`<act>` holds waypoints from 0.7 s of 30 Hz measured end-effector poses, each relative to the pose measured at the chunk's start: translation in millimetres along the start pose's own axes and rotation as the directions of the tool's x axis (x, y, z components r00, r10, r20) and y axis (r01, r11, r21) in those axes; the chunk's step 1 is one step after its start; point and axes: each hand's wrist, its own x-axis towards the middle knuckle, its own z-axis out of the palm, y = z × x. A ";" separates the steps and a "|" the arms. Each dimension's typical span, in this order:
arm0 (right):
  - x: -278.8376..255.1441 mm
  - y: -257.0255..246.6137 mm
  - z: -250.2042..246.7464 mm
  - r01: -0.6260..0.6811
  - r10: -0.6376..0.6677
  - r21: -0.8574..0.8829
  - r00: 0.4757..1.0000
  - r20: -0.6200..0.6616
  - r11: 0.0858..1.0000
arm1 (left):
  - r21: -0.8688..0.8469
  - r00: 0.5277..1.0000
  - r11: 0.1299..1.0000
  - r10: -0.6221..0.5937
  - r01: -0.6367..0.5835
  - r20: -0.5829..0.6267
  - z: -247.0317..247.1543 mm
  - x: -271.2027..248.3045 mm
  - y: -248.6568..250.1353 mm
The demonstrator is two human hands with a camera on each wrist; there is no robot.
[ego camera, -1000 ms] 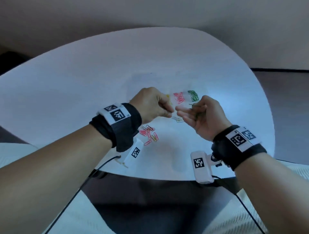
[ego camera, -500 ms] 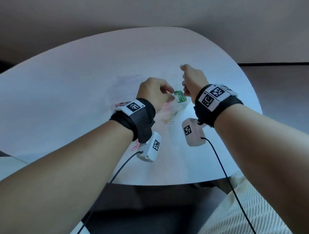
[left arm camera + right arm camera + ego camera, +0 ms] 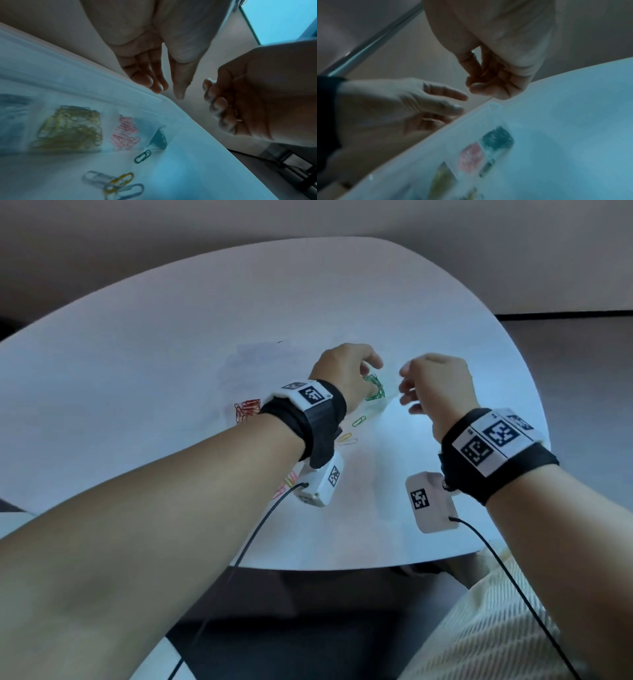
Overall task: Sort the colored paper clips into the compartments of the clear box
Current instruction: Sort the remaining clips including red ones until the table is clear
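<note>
Hands first: my left hand [image 3: 344, 371] hovers over the far edge of the clear box [image 3: 154, 98], at about 12 o'clock from the table's centre, with its fingers [image 3: 145, 75] nearly straight and relaxed, holding nothing that I can see; the fingertips sit right at the box rim, though I cannot tell if they touch it. My right hand [image 3: 435, 385] hangs at 3 o'clock from the left one, a small gap apart, its fingers [image 3: 217, 105] curled inward. From the left wrist view a thin sliver shows in that palm, maybe a clip, but it is too blurred, so I cannot tell whether the hand grips anything.

I see the box lying on the white table [image 3: 171, 371] under both hands. In its compartments, left to right in the left wrist view, sit yellow clips [image 3: 68, 128], pink clips [image 3: 125, 134] and green clips [image 3: 158, 139], with a bluish heap at 9 o'clock that is too smeared to name.

Loose on the table at 6 o'clock from the box lie 1 green clip [image 3: 142, 156], a yellow clip [image 3: 122, 178] and some pale blue clips [image 3: 130, 189]. In the head view, red clips [image 3: 246, 410] lie at 9 o'clock from my left wrist
</note>
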 end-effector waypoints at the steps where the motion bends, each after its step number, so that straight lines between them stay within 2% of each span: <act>1: -2.3 5.4 -0.1 0.006 -0.002 -0.073 0.999 0.052 0.997 | 0.016 1.000 1.000 0.016 -0.016 -0.004 -1.6 -4.8 -3.4; 5: -11.3 24.8 12.5 0.091 0.025 -0.383 0.957 0.289 0.919 | 0.077 1.000 0.997 0.016 -0.015 -0.001 -18.3 -28.6 -25.4; 9: -18.8 45.0 31.1 0.326 -0.094 -0.619 0.921 0.377 0.715 | 0.123 0.999 0.992 -0.020 0.016 0.026 -33.7 -55.3 -53.3; 15: -24.8 74.0 53.8 0.492 -0.287 -0.608 0.867 0.408 0.623 | 0.217 0.987 0.974 0.033 -0.066 0.156 -11.9 -71.6 -79.3; 21: -24.6 84.2 56.7 0.529 -0.357 -0.641 0.849 0.390 0.557 | 0.321 0.965 0.921 0.156 -0.220 0.213 27.7 -61.1 -85.6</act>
